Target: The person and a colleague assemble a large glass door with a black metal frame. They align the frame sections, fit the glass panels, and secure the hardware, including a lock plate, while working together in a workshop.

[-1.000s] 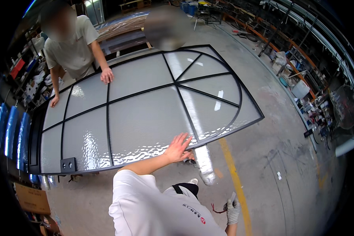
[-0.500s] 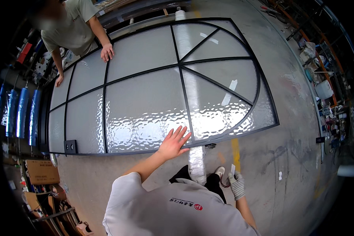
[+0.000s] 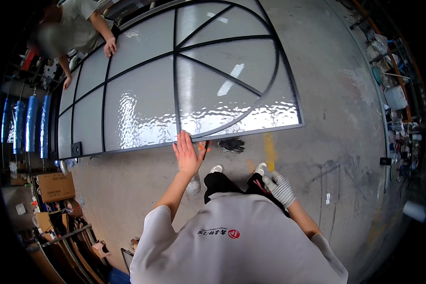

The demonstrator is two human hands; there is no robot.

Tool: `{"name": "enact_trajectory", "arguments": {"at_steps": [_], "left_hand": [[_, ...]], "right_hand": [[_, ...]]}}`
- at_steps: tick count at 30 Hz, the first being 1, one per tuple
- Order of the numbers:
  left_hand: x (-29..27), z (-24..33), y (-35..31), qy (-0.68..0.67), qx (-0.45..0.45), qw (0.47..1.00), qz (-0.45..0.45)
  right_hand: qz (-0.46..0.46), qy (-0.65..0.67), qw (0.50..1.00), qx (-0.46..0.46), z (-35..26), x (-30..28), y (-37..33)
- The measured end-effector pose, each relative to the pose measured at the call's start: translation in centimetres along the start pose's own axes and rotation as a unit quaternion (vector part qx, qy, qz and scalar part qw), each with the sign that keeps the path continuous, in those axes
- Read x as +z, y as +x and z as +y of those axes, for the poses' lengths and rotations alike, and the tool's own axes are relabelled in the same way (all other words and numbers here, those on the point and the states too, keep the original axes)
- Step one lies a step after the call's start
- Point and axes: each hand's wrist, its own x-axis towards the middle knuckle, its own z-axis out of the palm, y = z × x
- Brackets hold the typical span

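Note:
A large black-framed panel [image 3: 142,102] with rippled glass and dark bars, curved at one end, lies flat before me. My left hand [image 3: 188,155], bare, rests on its near edge with fingers stretched out. By my right thigh is my right hand [image 3: 280,188] in a grey-striped glove. Its fingers are bent together, and what they hold, if anything, is hidden. Strips of white tape [image 3: 231,79] lie on the glass near the curved end. Across the panel at the far left, another person's hand [image 3: 110,46] rests on the frame.
Under the panel's near edge, a dark glove [image 3: 232,145] lies on the floor beside a white-wrapped roll [image 3: 193,185]. Blue-wrapped rolls [image 3: 31,124] stand at the left, above a cardboard box [image 3: 56,186]. Cluttered shelving with a white bucket [image 3: 395,98] lines the right.
The panel appears farther left and higher in view. My left hand now lies at its edge. My right hand has moved in to my thigh, and the white strip it held no longer shows.

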Motion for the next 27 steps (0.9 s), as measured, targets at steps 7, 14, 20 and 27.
{"name": "enact_trajectory", "arguments": {"at_steps": [7,14,20,27], "left_hand": [[1.4,12.6,2.0,0.016,0.170,0.983,-0.065],[3.8,22.5,5.3,-0.076,0.284,0.949,-0.110],[4.3,26.3,6.6,-0.186,0.293,0.933,-0.098],[4.5,30.0,11.2,-0.220,0.283,0.916,-0.180]], "right_hand": [[0.140,0.183,0.970,0.081,5.1,-10.5,-3.6],[0.156,0.197,0.966,0.056,6.2,-13.0,-2.4],[0.134,0.153,0.978,0.047,4.6,-15.3,1.2],[0.104,0.137,0.983,0.065,1.4,-20.1,8.6]]}}
